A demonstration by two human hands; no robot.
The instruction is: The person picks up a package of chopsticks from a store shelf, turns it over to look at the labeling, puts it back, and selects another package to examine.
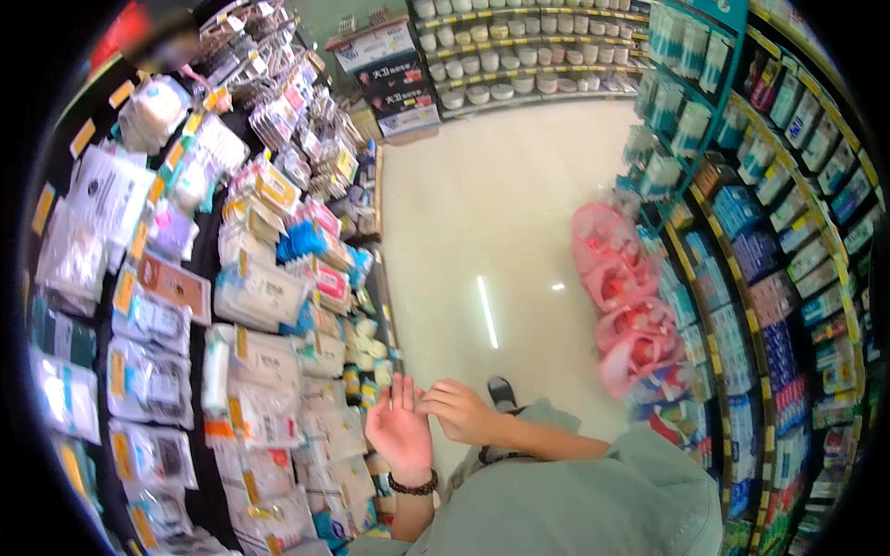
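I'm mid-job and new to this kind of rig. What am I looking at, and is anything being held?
There is no machine here, just a person's bare hands. The one picture comes from a wide fisheye camera worn on the head, looking down, so straight edges bend near the rim. The left hand is palm up, a dark bracelet on its wrist. The right hand has its fingertips at the left fingers; I can't tell if they touch. I see nothing held. Left are shelves of packets; ahead, round pale containers; on the right, pink bundles beside the pale floor.
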